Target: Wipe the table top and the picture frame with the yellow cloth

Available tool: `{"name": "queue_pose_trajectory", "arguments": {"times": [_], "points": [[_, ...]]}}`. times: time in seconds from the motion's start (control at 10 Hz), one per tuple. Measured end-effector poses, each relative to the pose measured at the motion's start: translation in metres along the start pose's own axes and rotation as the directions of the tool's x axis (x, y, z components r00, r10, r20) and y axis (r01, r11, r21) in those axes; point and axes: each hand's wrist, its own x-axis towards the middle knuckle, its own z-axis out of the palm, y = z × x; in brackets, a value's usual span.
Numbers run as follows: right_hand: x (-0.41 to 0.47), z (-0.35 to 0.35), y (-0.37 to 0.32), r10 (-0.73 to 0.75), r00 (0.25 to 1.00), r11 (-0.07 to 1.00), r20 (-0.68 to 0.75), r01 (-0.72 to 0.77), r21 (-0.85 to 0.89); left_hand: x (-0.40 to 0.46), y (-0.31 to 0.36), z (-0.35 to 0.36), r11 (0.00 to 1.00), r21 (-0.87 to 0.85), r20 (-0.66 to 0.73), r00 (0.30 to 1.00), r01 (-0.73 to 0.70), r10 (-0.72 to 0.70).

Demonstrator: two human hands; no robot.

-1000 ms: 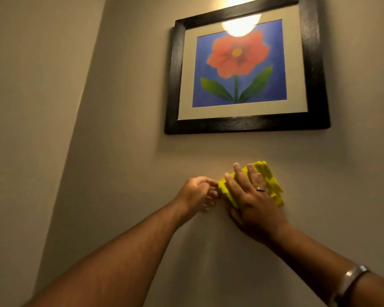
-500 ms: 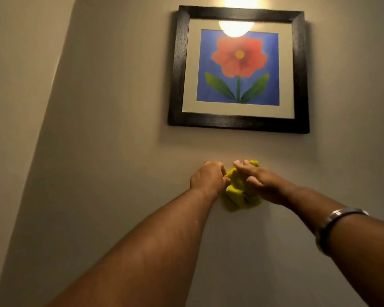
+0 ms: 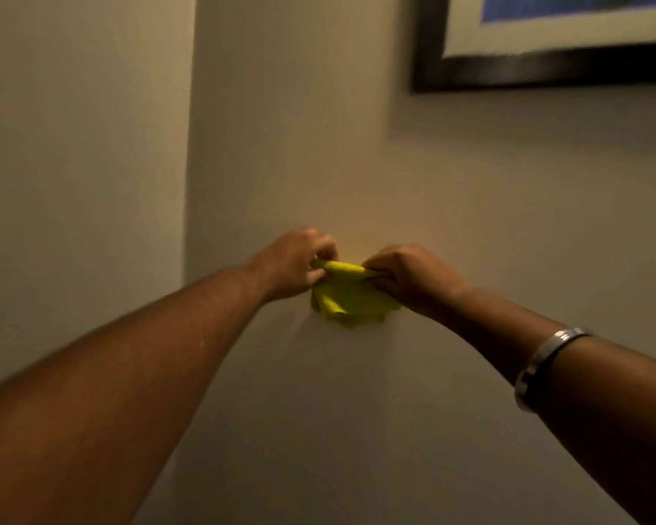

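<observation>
Bare wall (image 3: pixel 356 164) below picture frame (image 3: pixel 508 70)

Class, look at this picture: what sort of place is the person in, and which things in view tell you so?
Probably a room in a home or hotel. A framed picture hangs on a plain painted wall near a corner, under warm indoor light. Both hands, left and right, grip a yellow cloth for cleaning.
</observation>
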Motion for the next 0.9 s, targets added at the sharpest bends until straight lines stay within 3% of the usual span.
{"name": "queue_pose_trajectory", "arguments": {"times": [0.1, 0.2, 0.3, 0.4, 0.5, 0.6, 0.8, 0.9], "points": [[0.026, 0.066, -0.043, -0.081, 0.997, 0.985, -0.001, 0.080, 0.153, -0.060, -0.045, 0.008, 0.983, -0.005, 0.019, 0.983, 0.185, -0.184], [0.046, 0.167, -0.113, -0.183, 0.982, 0.917, 0.035, 0.158, 0.367, -0.154, -0.104, 0.024, 0.891, -0.068, -0.007, 0.893, 0.448, -0.450], [0.043, 0.241, -0.169, -0.253, 0.963, 0.839, 0.095, 0.170, 0.516, -0.230, -0.136, 0.049, 0.791, -0.110, 0.014, 0.797, 0.602, -0.604], [0.001, 0.365, -0.270, -0.384, 0.905, 0.603, 0.181, 0.098, 0.792, -0.384, -0.167, 0.115, 0.486, -0.260, 0.024, 0.509, 0.834, -0.861], [-0.057, 0.449, -0.329, -0.408, 0.846, 0.490, 0.344, -0.115, 0.864, -0.490, -0.160, 0.171, 0.233, -0.373, 0.077, 0.280, 0.898, -0.957], [-0.181, 0.566, -0.413, -0.479, 0.635, 0.483, 0.606, -0.385, 0.786, -0.649, -0.119, 0.263, -0.109, -0.343, 0.233, -0.028, 0.933, -0.972], [-0.376, 0.682, -0.499, -0.488, 0.205, 0.650, 0.849, -0.564, 0.510, -0.828, -0.024, 0.391, -0.338, -0.130, 0.443, -0.250, 0.932, -0.861], [-0.412, 0.692, -0.513, -0.456, 0.193, 0.669, 0.869, -0.569, 0.478, -0.855, -0.013, 0.411, -0.390, -0.087, 0.469, -0.308, 0.917, -0.828]]}}
